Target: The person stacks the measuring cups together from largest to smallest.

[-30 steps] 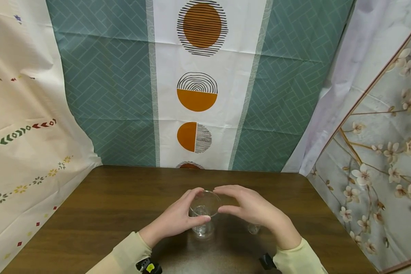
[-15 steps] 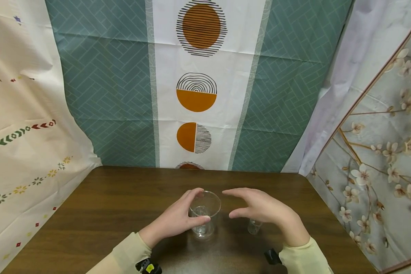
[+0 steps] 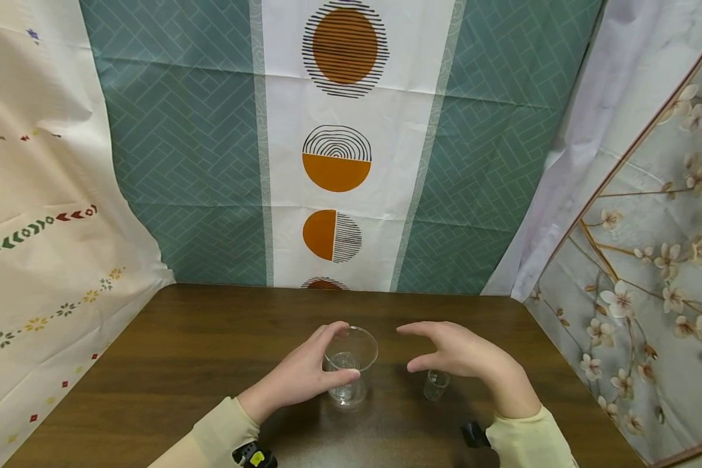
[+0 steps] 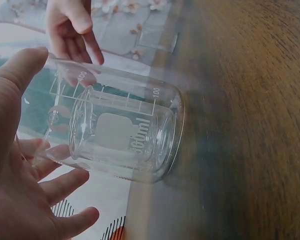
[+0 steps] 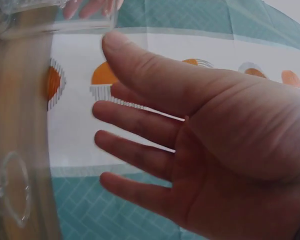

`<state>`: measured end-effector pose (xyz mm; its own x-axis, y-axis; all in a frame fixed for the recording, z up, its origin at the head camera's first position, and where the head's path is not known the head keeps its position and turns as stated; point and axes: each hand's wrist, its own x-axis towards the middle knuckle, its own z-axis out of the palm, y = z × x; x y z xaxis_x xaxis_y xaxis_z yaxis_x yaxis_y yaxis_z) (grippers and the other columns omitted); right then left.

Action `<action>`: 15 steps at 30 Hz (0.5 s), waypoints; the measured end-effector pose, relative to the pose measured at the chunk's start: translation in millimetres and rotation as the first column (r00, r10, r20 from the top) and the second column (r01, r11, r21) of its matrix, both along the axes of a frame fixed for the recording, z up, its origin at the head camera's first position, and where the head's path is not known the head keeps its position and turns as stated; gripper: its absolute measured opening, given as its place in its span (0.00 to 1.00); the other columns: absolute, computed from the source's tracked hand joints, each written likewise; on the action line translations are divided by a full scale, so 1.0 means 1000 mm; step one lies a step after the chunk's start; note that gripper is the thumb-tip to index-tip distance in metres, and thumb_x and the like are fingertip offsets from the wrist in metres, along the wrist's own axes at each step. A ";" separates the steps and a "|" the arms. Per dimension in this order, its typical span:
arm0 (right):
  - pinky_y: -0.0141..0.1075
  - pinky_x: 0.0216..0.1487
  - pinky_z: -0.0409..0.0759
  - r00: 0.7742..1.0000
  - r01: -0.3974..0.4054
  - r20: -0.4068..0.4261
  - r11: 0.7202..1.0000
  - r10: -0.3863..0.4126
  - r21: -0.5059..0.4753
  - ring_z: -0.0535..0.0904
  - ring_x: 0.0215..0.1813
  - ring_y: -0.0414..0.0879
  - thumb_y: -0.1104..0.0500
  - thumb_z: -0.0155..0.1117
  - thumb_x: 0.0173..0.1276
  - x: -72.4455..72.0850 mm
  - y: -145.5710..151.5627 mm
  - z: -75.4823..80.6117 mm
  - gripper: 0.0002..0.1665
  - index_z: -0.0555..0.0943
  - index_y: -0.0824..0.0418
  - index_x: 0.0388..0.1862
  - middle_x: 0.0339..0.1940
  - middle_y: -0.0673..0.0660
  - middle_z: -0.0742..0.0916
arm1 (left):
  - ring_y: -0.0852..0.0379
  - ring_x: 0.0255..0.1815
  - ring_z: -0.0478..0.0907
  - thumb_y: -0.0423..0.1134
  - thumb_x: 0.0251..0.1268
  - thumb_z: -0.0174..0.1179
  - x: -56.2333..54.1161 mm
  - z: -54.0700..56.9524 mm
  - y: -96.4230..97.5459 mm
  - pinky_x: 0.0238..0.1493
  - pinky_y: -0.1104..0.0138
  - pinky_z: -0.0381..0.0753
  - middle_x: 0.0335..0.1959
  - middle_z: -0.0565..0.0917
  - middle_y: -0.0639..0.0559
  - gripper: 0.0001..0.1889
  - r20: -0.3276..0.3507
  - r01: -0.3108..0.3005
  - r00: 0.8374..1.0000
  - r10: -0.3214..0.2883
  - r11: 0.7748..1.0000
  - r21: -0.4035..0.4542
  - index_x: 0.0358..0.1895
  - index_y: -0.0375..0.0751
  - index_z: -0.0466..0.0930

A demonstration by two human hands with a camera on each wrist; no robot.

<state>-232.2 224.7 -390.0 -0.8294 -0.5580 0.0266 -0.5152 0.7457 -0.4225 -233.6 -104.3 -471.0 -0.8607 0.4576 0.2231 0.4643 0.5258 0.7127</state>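
Observation:
A large clear glass beaker (image 3: 353, 383) with white volume markings stands upright on the wooden table. My left hand (image 3: 301, 374) holds it near the rim, thumb on the near side and fingers on the far side. Through its wall, in the left wrist view, a smaller glass beaker (image 4: 120, 130) shows standing inside. To the right, my right hand (image 3: 468, 357) hovers in the air, fingers extended and thumb apart, holding nothing. Below its thumb stands another small clear glass vessel (image 3: 435, 387), upright on the table and partly overlapped by the hand in the head view.
The brown wooden table (image 3: 210, 351) reaches back to a green and white patterned curtain (image 3: 339, 195). A cream embroidered cloth (image 3: 47, 260) hangs on the left, and a flowered cloth (image 3: 649, 292) on the right.
My right hand has moved off the large beaker's rim to the right, uncovering more of the small glass vessel. The left hand stays on the beaker.

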 end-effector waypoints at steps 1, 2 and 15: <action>0.59 0.74 0.75 1.000 -0.002 -0.010 1.000 0.002 0.000 0.77 0.78 0.57 0.42 0.79 0.73 0.000 0.001 -0.001 0.41 0.80 0.55 0.79 0.76 0.51 0.84 | 0.42 0.68 0.79 0.65 0.69 0.74 0.000 0.000 0.000 0.65 0.42 0.79 0.75 0.75 0.49 0.46 0.001 0.001 1.000 -0.001 1.000 0.001 0.82 0.51 0.66; 0.59 0.74 0.75 1.000 -0.007 -0.024 1.000 0.007 0.000 0.78 0.77 0.57 0.41 0.79 0.73 0.000 0.003 -0.002 0.41 0.79 0.55 0.79 0.76 0.52 0.84 | 0.42 0.68 0.79 0.66 0.69 0.74 0.000 0.000 0.000 0.65 0.42 0.79 0.75 0.75 0.49 0.46 0.002 0.001 1.000 -0.001 1.000 -0.003 0.82 0.52 0.66; 0.65 0.77 0.70 0.994 0.047 -0.093 0.996 -0.054 -0.075 0.70 0.83 0.63 0.33 0.71 0.76 0.003 0.023 -0.021 0.47 0.72 0.50 0.86 0.83 0.59 0.76 | 0.43 0.65 0.80 0.71 0.67 0.72 0.000 0.001 -0.001 0.62 0.43 0.81 0.73 0.75 0.50 0.47 0.004 0.005 1.000 -0.005 1.000 -0.001 0.82 0.51 0.66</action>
